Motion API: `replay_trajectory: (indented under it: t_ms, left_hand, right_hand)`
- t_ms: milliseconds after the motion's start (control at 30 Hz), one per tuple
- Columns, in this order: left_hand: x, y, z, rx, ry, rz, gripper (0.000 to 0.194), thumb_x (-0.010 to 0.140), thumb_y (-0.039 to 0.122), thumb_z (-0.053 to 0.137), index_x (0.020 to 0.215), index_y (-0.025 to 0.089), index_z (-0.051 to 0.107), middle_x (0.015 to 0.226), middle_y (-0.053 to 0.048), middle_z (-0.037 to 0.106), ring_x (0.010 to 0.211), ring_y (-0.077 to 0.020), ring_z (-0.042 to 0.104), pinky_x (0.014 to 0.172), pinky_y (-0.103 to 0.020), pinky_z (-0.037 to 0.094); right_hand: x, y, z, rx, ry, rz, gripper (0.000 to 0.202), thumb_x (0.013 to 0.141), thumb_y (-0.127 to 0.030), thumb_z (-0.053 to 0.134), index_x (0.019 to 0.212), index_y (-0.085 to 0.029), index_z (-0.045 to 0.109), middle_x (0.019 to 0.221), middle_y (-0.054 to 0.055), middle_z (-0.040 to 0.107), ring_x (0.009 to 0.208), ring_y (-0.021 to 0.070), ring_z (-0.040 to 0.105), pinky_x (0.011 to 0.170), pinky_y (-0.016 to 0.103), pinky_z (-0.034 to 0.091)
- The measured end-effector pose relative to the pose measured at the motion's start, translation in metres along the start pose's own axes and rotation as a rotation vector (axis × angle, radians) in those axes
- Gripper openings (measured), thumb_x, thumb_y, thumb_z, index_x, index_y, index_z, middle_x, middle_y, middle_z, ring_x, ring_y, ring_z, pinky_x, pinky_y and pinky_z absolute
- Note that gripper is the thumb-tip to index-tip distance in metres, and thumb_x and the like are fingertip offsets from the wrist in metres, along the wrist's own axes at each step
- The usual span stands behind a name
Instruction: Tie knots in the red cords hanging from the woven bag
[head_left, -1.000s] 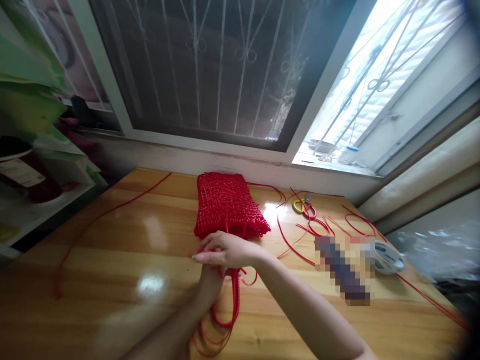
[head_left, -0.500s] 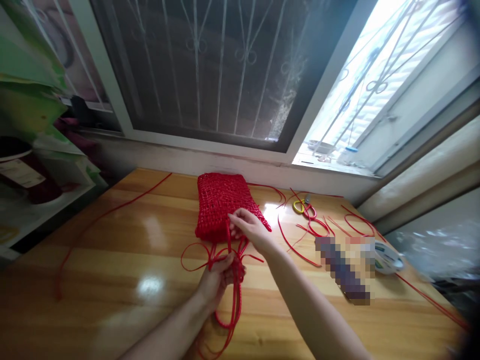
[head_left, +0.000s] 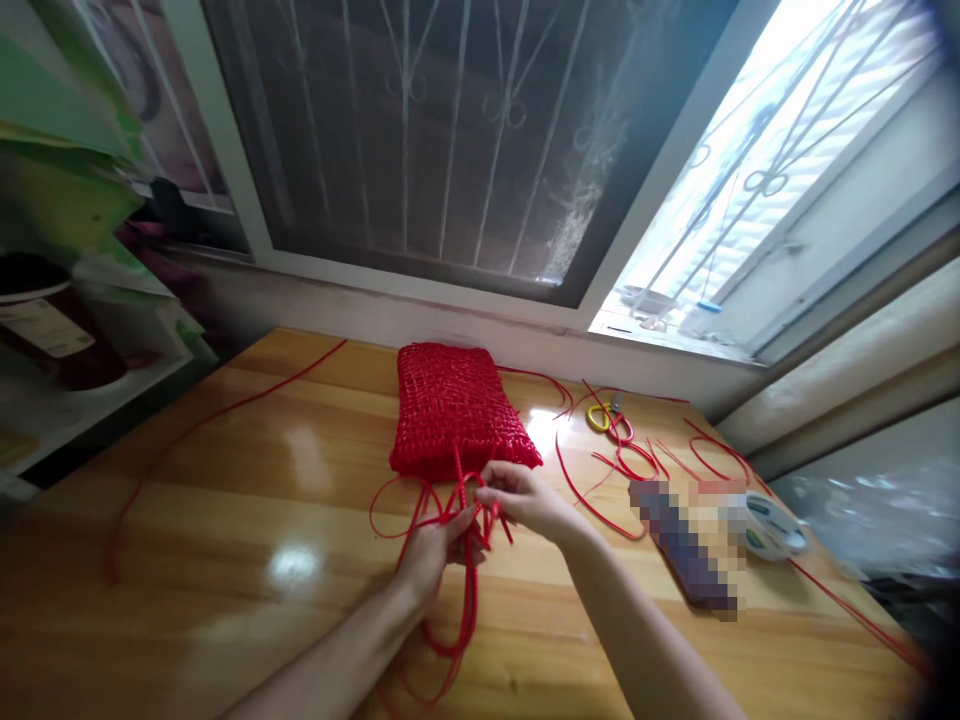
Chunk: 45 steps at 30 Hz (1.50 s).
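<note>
A red woven bag [head_left: 461,405] lies on the wooden table in front of me, its near edge towards my hands. Several red cords [head_left: 471,600] run from that edge and hang in loops below. My left hand [head_left: 442,545] is closed round a bunch of these cords just short of the bag. Close to its right, my right hand [head_left: 521,495] pinches a red strand with thumb and forefinger. Short loops and ends stick out on both sides of the hands. How the strands cross between the fingers is partly hidden.
Scissors [head_left: 609,418] with yellow and red handles lie right of the bag among loose cord pieces [head_left: 637,460]. A blurred dark oblong item [head_left: 686,550] and a white roll [head_left: 772,525] are farther right. One long cord [head_left: 225,410] trails leftward. A window [head_left: 420,150] stands behind.
My right hand has come down and slightly right, from the bag's near edge to beside my left hand. The left hand keeps its hold on the cords. The view has shifted slightly.
</note>
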<state>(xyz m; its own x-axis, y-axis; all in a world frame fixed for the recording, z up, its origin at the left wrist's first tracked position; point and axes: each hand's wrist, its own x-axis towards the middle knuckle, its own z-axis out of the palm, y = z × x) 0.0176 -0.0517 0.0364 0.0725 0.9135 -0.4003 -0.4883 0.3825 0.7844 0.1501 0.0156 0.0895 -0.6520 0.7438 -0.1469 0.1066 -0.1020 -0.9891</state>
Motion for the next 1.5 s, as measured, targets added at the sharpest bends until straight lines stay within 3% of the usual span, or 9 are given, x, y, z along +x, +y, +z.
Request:
replay_trajectory:
  t_ms: [300,467,567,733,833,1000,1200,1333,1500]
  left_hand:
    - [0.004,-0.008,0.001,-0.2,-0.037,-0.101,0.017,0.07,0.027,0.062,0.07,0.01,0.062,0.066,-0.007,0.066,0.061,-0.0136,0.061,0.055,-0.021,0.045]
    - [0.001,-0.006,0.002,-0.439,0.007,-0.192,0.009,0.073,0.016,0.058,0.068,0.01,0.061,0.066,-0.006,0.066,0.063,-0.0127,0.062,0.057,-0.021,0.048]
    - [-0.004,0.001,0.002,-0.505,-0.003,-0.229,0.009,0.075,0.014,0.056,0.069,0.009,0.06,0.068,-0.007,0.066,0.067,-0.0139,0.063,0.059,-0.022,0.05]
    - [-0.01,0.018,0.0,-0.631,0.029,-0.381,0.014,0.081,0.016,0.049,0.071,0.01,0.058,0.056,-0.002,0.063,0.048,-0.0088,0.06,0.046,-0.017,0.047]
    - [-0.01,0.023,-0.005,-0.721,-0.03,-0.486,0.023,0.085,0.02,0.043,0.07,0.011,0.057,0.053,0.0,0.061,0.044,-0.0071,0.058,0.041,-0.015,0.044]
    - [-0.004,0.015,-0.015,-0.788,-0.221,-0.479,0.014,0.081,0.022,0.051,0.071,0.013,0.055,0.055,0.004,0.06,0.046,-0.0028,0.057,0.042,-0.011,0.042]
    - [0.0,0.008,-0.02,-0.79,-0.299,-0.435,0.012,0.077,0.02,0.057,0.069,0.013,0.051,0.052,0.007,0.053,0.043,0.0014,0.052,0.04,-0.007,0.035]
    - [0.0,0.007,-0.021,-0.886,-0.305,-0.435,0.013,0.078,0.018,0.055,0.067,0.013,0.05,0.05,0.006,0.052,0.04,0.0013,0.051,0.038,-0.007,0.034]
    - [-0.003,0.004,-0.019,-0.893,-0.32,-0.476,0.013,0.077,0.018,0.056,0.066,0.014,0.05,0.049,0.007,0.052,0.039,0.0016,0.05,0.036,-0.006,0.032]
  right_hand:
    - [0.049,-0.06,0.055,0.249,0.01,-0.215,0.022,0.07,-0.035,0.062,0.076,-0.017,0.051,0.057,-0.004,0.06,0.048,0.0072,0.055,0.042,0.016,0.038]
    - [0.06,-0.054,0.067,0.002,-0.282,-0.168,0.034,0.073,-0.035,0.058,0.103,-0.02,0.057,0.099,0.003,0.063,0.098,0.0154,0.055,0.083,0.028,0.042]
    - [0.057,-0.043,0.053,-0.054,-0.086,-0.177,0.031,0.073,-0.037,0.058,0.098,-0.019,0.06,0.097,0.003,0.064,0.096,0.0158,0.056,0.086,0.029,0.041]
    - [0.045,-0.005,0.026,0.262,0.35,-0.125,0.032,0.076,-0.046,0.051,0.078,-0.015,0.056,0.062,0.0,0.06,0.052,0.0093,0.055,0.05,0.021,0.043]
    - [0.031,0.025,0.021,0.402,0.468,-0.08,0.029,0.071,-0.044,0.059,0.07,-0.017,0.049,0.055,-0.004,0.054,0.042,0.0063,0.047,0.04,0.018,0.036]
    - [0.015,0.055,0.033,0.442,0.244,0.078,0.025,0.071,-0.037,0.06,0.081,-0.014,0.057,0.071,0.002,0.06,0.062,0.0113,0.057,0.059,0.024,0.044]
    - [0.031,0.052,0.039,0.552,-0.115,0.034,0.041,0.065,-0.017,0.061,0.106,-0.017,0.055,0.102,0.007,0.06,0.091,0.0147,0.055,0.085,0.029,0.038]
    - [0.043,0.055,0.032,0.535,-0.285,0.049,0.034,0.068,-0.02,0.061,0.101,-0.013,0.059,0.091,0.007,0.062,0.084,0.0143,0.057,0.082,0.029,0.039]
    - [0.045,0.065,0.025,0.386,-0.322,0.024,0.022,0.066,-0.025,0.064,0.084,-0.013,0.064,0.083,0.003,0.06,0.078,0.0115,0.054,0.08,0.026,0.038]
